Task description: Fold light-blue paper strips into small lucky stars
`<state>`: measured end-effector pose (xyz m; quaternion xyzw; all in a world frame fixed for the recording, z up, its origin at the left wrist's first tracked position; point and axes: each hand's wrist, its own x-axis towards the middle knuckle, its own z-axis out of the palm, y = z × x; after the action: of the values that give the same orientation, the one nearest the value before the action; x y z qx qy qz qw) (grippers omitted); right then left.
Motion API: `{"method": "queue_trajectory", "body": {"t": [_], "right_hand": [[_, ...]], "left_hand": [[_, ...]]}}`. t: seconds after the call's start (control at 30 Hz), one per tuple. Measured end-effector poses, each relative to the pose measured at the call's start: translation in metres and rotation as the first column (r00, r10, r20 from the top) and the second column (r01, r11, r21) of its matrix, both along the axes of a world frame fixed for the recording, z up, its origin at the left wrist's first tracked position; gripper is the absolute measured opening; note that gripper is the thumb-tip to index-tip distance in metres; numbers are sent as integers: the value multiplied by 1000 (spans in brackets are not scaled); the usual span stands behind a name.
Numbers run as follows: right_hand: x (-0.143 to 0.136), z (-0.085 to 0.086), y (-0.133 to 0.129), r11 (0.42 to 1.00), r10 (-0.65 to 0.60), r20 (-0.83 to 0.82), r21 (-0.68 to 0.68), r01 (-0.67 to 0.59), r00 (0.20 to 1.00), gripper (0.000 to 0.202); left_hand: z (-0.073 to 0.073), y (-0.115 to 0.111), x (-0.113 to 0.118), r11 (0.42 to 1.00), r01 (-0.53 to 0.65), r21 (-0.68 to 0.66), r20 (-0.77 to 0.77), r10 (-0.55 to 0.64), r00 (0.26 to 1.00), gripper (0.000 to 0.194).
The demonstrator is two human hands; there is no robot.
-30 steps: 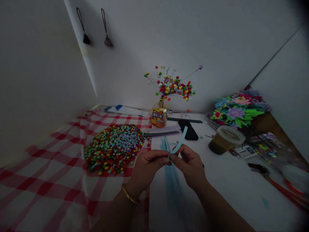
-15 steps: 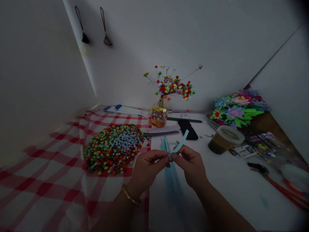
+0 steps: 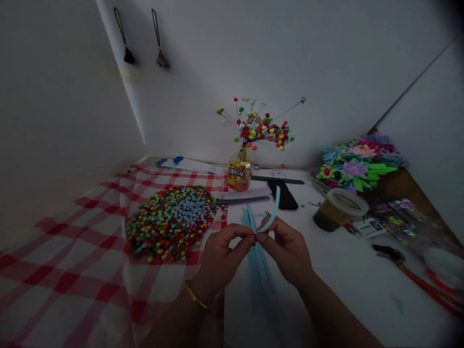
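Pale-blue strip (image 3: 274,211): I find it right of and just below the middle of the frame, its lower end pinched, its free end curving upward across my view of the black phone (image 3: 286,197).
Left hand (image 3: 218,252): thumb and index finger closed together at the strip's lower end; I can't make out exactly how they grip.
Right hand (image 3: 290,252): thumb and index finger closed on the strip too, meeting the other fingertips; the remaining fingers are curled in.
Gold bangle (image 3: 195,296): around the left wrist, lower centre of the frame.
Blue strip bundle (image 3: 258,270): lying on the white tabletop (image 3: 348,295) beneath the hands, its near end too blurred for me to sort.
Star pile (image 3: 174,220): many colours, heaped left of centre on the red-checked cloth (image 3: 65,284).
Bottle (image 3: 238,179): upright near the centre, yellow-labelled, with star-tipped stems (image 3: 261,126) fanning from its top.
Lidded tub (image 3: 339,210): tilted in my view, right of the phone, brown contents inside.
Fuzzy flowers (image 3: 357,166): bunched at the right, behind the tub.
Orange-handled cutter (image 3: 393,254): lower right of the frame, well apart from both hands.
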<state>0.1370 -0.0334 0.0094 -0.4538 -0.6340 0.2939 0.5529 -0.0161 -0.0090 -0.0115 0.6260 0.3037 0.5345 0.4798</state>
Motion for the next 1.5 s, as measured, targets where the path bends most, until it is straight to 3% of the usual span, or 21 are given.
{"method": "queue_trajectory", "body": {"t": [0.13,0.27,0.33,0.43,0.5,0.6,0.7,0.8,0.93,1.13,1.33,1.43,1.5], "right_hand": [[-2,-1,-2,998,68,-3,11,-68,998,15],[0,2,-3,988,11,128,152,-31,992,12],[2,5,-2,954,-77,225,301,6,971,9],[6,9,0,881,-174,389,472,-33,905,12],[8,10,1,843,-207,469,531,-87,859,14],[8,8,2,829,-217,533,543,-134,818,15],[7,4,3,866,-157,478,487,-113,864,17],[5,1,5,928,-91,285,372,-22,954,14],[3,0,7,978,34,157,196,-65,987,5],[0,-1,4,994,72,69,80,-77,995,6],[-5,2,1,998,59,-10,12,-59,998,11],[-8,1,1,996,54,-126,-66,-63,990,10],[-10,-2,0,992,46,-196,-103,-67,979,10]], "left_hand": [[2,-2,-1,999,-19,44,-25,20,1000,3],[9,-1,1,979,123,-163,150,-99,984,5],[12,1,1,918,266,-293,287,-181,941,9],[12,3,0,781,463,-419,427,-281,860,16],[11,5,-2,714,520,-470,455,-309,835,18],[10,6,-3,685,521,-510,452,-302,839,14],[12,6,-3,708,500,-499,469,-265,843,10],[15,5,-1,760,444,-474,476,-204,856,11],[17,5,-1,820,369,-438,456,-151,877,12],[15,5,-1,904,251,-347,306,-144,941,12],[16,2,-3,979,76,-187,88,-60,994,11],[12,-1,-2,993,51,-102,83,-43,996,9],[9,-1,0,991,51,-122,153,-32,988,6]]}}
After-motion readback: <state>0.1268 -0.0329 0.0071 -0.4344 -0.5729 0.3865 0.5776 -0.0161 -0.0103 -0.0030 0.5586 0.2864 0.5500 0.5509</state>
